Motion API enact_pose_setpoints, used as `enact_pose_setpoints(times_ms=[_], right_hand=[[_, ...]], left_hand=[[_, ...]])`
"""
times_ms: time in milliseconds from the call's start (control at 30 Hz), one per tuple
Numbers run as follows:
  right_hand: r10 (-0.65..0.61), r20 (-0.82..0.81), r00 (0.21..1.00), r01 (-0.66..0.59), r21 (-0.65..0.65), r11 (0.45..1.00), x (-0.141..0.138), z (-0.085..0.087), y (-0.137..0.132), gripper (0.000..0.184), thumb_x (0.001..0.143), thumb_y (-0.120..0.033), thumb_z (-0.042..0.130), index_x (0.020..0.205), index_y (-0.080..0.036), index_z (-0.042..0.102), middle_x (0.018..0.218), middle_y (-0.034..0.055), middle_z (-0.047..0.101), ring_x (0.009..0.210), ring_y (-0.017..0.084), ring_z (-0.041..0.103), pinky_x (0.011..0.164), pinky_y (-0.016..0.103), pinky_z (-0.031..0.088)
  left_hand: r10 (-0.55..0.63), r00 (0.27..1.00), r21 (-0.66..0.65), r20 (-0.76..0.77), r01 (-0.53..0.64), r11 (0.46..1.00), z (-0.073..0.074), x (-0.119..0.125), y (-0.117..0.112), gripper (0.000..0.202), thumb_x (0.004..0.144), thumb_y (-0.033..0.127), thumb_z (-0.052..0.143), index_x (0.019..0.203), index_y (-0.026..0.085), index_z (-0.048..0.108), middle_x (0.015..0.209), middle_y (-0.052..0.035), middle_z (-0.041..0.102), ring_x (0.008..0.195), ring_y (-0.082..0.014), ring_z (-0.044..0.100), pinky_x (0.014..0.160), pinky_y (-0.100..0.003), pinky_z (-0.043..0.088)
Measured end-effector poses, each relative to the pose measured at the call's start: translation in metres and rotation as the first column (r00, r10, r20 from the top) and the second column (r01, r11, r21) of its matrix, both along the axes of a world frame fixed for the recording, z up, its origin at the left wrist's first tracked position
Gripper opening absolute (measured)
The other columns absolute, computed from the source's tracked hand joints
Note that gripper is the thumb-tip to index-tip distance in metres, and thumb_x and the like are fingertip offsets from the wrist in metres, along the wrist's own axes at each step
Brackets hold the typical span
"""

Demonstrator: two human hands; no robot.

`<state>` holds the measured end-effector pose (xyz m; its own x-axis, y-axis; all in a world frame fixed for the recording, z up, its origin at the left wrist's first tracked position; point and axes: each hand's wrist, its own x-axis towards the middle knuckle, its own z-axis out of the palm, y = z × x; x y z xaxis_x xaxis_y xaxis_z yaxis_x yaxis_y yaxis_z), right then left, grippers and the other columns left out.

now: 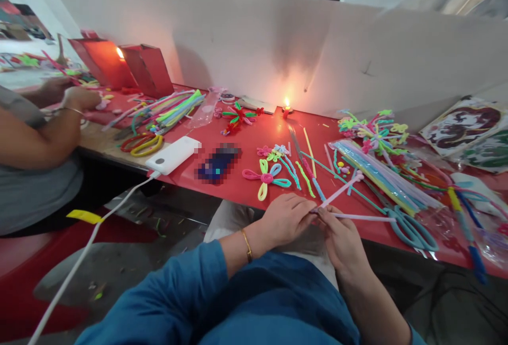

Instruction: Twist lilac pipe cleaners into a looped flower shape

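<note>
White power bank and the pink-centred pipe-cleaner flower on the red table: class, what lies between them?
In the head view, a dark phone lies flat on the red table, between the white power bank and the flower.

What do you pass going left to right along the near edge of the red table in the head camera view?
White power bank → blurred phone → pipe-cleaner flower → left hand → right hand → blue scissors.
</note>
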<state>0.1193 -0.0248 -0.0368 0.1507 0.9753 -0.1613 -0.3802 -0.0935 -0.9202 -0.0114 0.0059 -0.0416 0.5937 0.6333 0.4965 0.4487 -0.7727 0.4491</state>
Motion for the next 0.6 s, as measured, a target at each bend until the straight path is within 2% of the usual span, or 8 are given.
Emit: enact_pose_setpoints(times_ms=[67, 167, 267, 300, 367, 433, 500, 600], right_hand=[[0.027, 0.038, 0.999, -0.028, 0.026, 0.999, 0.003, 0.000, -0.002, 0.014, 0.062, -0.026, 0.070, 0.059, -0.017, 0.060, 0.059, -0.0033, 0.058, 0.059, 0.011, 0.053, 0.060, 0.023, 0.043], [0.055, 0.149, 0.987, -0.066, 0.068, 0.996, 0.009, -0.001, -0.005, 0.014, 0.069, -0.032, 0.065, 0.069, -0.018, 0.062, 0.066, -0.0002, 0.061, 0.066, 0.014, 0.056, 0.066, 0.027, 0.044], [0.057, 0.403, 0.914, -0.104, 0.094, 0.990, 0.016, 0.000, -0.008, 0.020, 0.072, -0.036, 0.061, 0.078, -0.017, 0.062, 0.069, 0.0025, 0.062, 0.069, 0.017, 0.057, 0.065, 0.029, 0.045], [0.049, 0.513, 0.857, -0.123, 0.110, 0.986, 0.018, 0.001, -0.009, 0.019, 0.073, -0.035, 0.060, 0.078, -0.017, 0.061, 0.070, 0.0030, 0.062, 0.068, 0.017, 0.057, 0.064, 0.029, 0.045], [0.002, 0.728, 0.685, -0.188, 0.175, 0.966, 0.022, 0.004, -0.012, 0.016, 0.075, -0.033, 0.057, 0.078, -0.018, 0.061, 0.072, 0.0041, 0.062, 0.069, 0.018, 0.057, 0.063, 0.029, 0.046], [-0.134, 0.859, 0.493, -0.257, 0.291, 0.921, 0.024, 0.007, -0.015, 0.012, 0.077, -0.028, 0.054, 0.078, -0.018, 0.061, 0.076, 0.0053, 0.062, 0.073, 0.018, 0.058, 0.066, 0.030, 0.046], [-0.309, 0.887, 0.343, -0.302, 0.416, 0.858, 0.027, 0.010, -0.017, 0.008, 0.078, -0.023, 0.054, 0.077, -0.019, 0.061, 0.076, 0.0061, 0.062, 0.075, 0.019, 0.058, 0.069, 0.032, 0.046], [-0.451, 0.860, 0.239, -0.396, 0.510, 0.763, 0.031, 0.012, -0.018, 0.006, 0.077, -0.019, 0.055, 0.080, -0.019, 0.061, 0.081, 0.0072, 0.064, 0.078, 0.019, 0.060, 0.072, 0.031, 0.048]], left_hand=[[0.011, 1.000, -0.060, 0.013, -0.010, 0.998, 0.007, 0.001, -0.005, 0.029, 0.087, 0.024, 0.033, 0.102, 0.014, 0.056, 0.092, -0.0112, 0.063, 0.083, -0.0194, 0.055, 0.078, -0.033, 0.040], [0.029, 0.999, -0.109, 0.017, -0.027, 0.994, 0.015, 0.001, -0.009, 0.031, 0.088, 0.025, 0.031, 0.095, 0.014, 0.059, 0.084, -0.0095, 0.065, 0.077, -0.0178, 0.056, 0.073, -0.030, 0.042], [0.067, 0.995, -0.205, 0.074, -0.050, 0.978, 0.018, 0.000, -0.007, 0.025, 0.086, 0.025, 0.039, 0.088, 0.016, 0.063, 0.080, -0.0062, 0.066, 0.074, -0.0162, 0.058, 0.069, -0.027, 0.043], [0.074, 0.993, -0.261, 0.089, -0.049, 0.964, 0.019, -0.001, -0.007, 0.022, 0.084, 0.024, 0.043, 0.087, 0.017, 0.064, 0.079, -0.0050, 0.067, 0.073, -0.0153, 0.058, 0.067, -0.026, 0.043], [0.095, 0.988, -0.396, 0.118, -0.041, 0.917, 0.019, -0.001, -0.007, 0.018, 0.080, 0.020, 0.048, 0.085, 0.016, 0.065, 0.077, -0.0033, 0.067, 0.069, -0.0134, 0.059, 0.063, -0.022, 0.043], [0.122, 0.980, -0.521, 0.154, -0.024, 0.853, 0.020, -0.001, -0.009, 0.017, 0.078, 0.018, 0.050, 0.083, 0.015, 0.066, 0.075, -0.0030, 0.067, 0.066, -0.0119, 0.058, 0.060, -0.020, 0.042], [0.139, 0.970, -0.613, 0.202, 0.015, 0.790, 0.022, -0.001, -0.010, 0.016, 0.076, 0.018, 0.051, 0.081, 0.013, 0.066, 0.073, -0.0030, 0.067, 0.065, -0.0113, 0.057, 0.059, -0.019, 0.042], [0.129, 0.961, -0.702, 0.245, 0.084, 0.708, 0.026, -0.001, -0.011, 0.015, 0.075, 0.018, 0.053, 0.079, 0.012, 0.066, 0.069, -0.0023, 0.065, 0.063, -0.0107, 0.055, 0.057, -0.019, 0.041]])
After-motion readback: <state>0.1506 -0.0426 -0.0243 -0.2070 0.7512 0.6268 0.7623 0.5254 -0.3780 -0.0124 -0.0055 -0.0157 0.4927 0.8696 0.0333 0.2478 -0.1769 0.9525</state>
